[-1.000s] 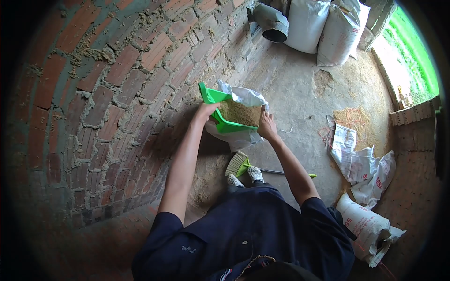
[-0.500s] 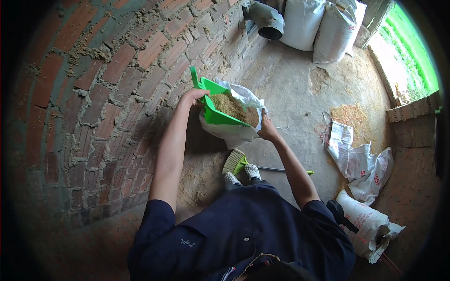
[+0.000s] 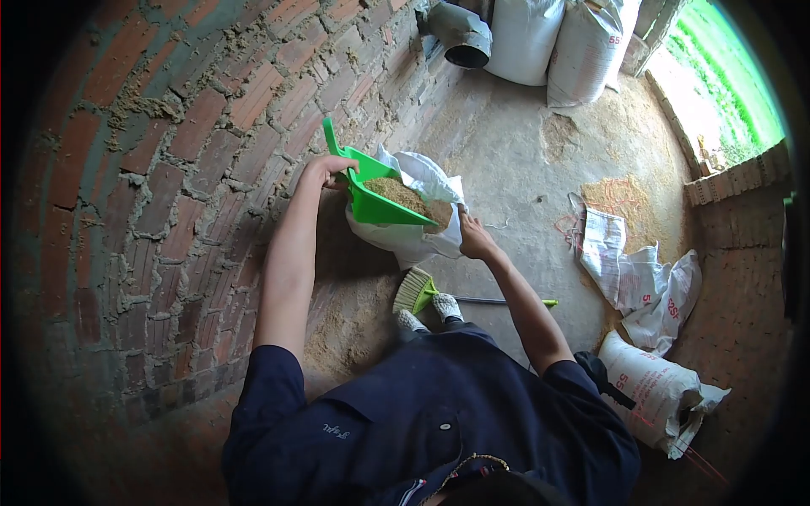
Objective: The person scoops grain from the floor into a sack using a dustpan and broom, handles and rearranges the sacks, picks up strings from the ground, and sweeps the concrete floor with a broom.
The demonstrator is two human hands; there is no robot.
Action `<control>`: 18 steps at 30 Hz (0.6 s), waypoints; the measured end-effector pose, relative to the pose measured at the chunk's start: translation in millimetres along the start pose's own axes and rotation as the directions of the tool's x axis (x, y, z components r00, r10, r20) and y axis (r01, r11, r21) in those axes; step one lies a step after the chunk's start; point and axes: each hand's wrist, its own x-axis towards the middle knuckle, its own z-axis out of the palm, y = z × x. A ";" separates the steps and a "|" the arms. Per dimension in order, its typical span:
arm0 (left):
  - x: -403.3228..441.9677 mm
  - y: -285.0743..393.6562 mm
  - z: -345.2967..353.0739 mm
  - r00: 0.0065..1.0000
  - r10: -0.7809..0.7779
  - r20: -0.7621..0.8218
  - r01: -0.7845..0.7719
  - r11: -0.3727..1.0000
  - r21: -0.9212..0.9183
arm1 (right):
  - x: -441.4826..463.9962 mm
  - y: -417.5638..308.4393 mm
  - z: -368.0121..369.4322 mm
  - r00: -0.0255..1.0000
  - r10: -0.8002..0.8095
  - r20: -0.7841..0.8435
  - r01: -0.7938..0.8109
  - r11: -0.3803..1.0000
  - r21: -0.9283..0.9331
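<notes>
A green dustpan (image 3: 377,210) heaped with tan chaff (image 3: 396,194) is angled into the mouth of a white sack (image 3: 396,239) beside a brick wall (image 3: 202,194). The pan is clasped by the curled fingers of the left hand (image 3: 332,172); the sack's rim is seemingly pinched by the right hand's (image 3: 475,237). Spillage is best limited by keeping that rim stretched wide. A broom (image 3: 413,291) is seen near the shoes (image 3: 445,307).
</notes>
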 end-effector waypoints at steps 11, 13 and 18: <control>18.7 -15.8 111.5 0.970 0.158 -0.187 -0.190 0.967 -0.170 | 4.0 -12.9 1.4 0.999 0.020 -0.048 -0.006 0.962 0.272; 21.3 -20.1 121.4 0.945 0.180 -0.273 -0.185 0.983 0.006 | 4.8 -11.3 -0.8 0.997 0.037 -0.073 -0.014 0.958 0.288; -34.3 2.8 120.3 0.911 0.164 -0.380 -0.044 0.951 0.307 | -0.4 -23.5 -15.0 0.992 0.100 -0.081 -0.068 0.941 0.330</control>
